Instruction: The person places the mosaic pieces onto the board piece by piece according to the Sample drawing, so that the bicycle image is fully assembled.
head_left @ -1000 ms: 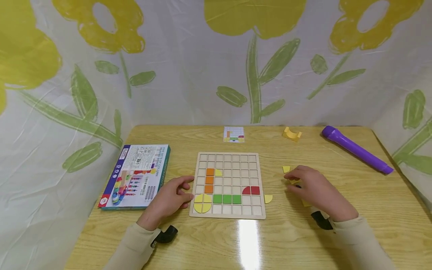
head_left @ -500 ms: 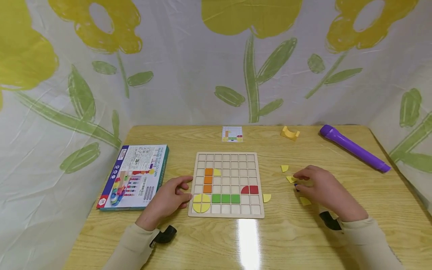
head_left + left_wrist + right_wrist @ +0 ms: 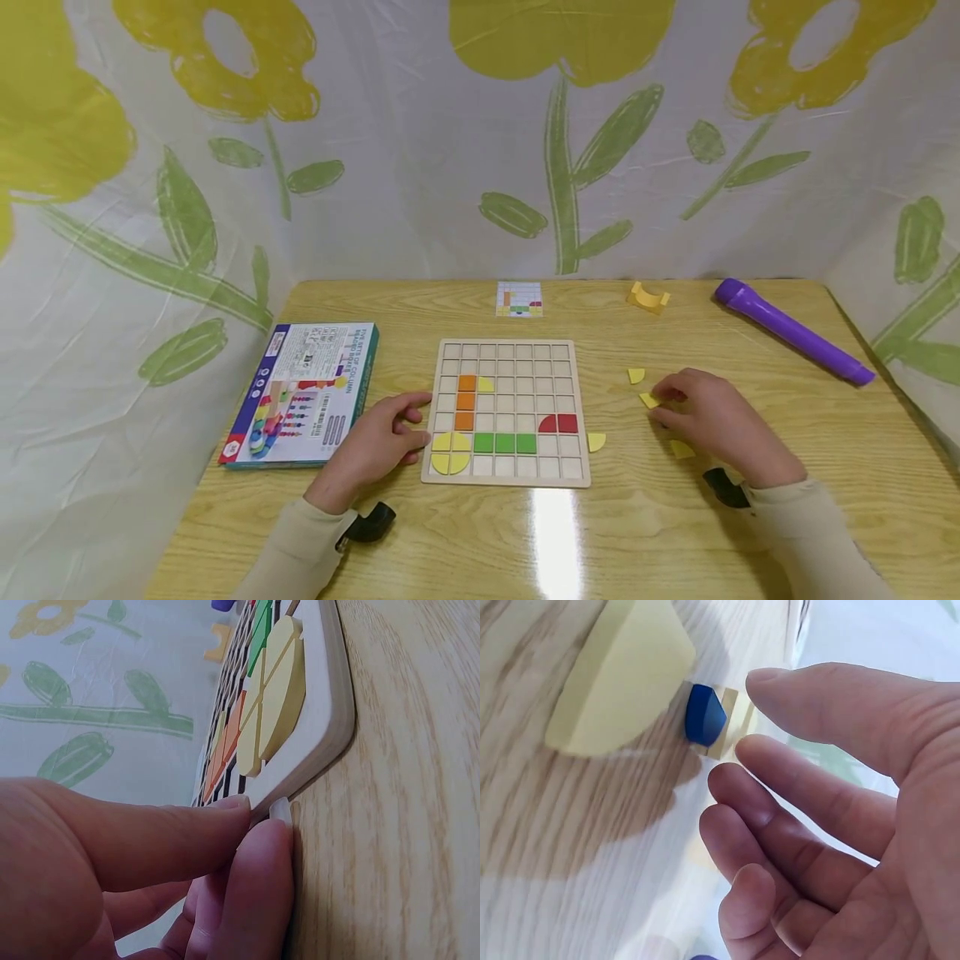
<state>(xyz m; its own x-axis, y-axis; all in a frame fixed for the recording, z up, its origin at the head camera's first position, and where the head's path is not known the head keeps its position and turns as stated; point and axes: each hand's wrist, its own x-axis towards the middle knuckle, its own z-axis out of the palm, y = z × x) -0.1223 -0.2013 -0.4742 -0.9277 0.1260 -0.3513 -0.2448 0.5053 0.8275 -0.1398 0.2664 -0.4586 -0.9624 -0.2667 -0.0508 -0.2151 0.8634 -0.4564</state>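
My left hand (image 3: 378, 442) rests with thumb and finger touching the left edge of the wooden grid board (image 3: 506, 352). In the left wrist view its fingertips (image 3: 279, 832) lie against that edge near a corner. On the board sit a circle of yellow quarter pieces (image 3: 450, 452), orange squares (image 3: 467, 401), green squares (image 3: 505, 442), red pieces (image 3: 558, 423) and one yellow quarter piece (image 3: 485, 384). My right hand (image 3: 712, 421) hovers at loose yellow pieces (image 3: 648, 401). In the right wrist view its thumb and fingers stand apart beside a small blue piece (image 3: 705, 715), which the hand hides from the head view.
More yellow quarter pieces lie on the table at the board's right edge (image 3: 596, 442), farther back (image 3: 636, 376) and under the right hand (image 3: 681, 449). A pattern card (image 3: 519, 299), a yellow curved block (image 3: 648, 297), a purple microphone (image 3: 795, 332) and a game box (image 3: 307, 392) surround the board.
My right hand has drawn slightly to the right, uncovering a loose yellow piece. The blue piece showed by its fingers half a second ago. My left hand has stayed at the board's edge.
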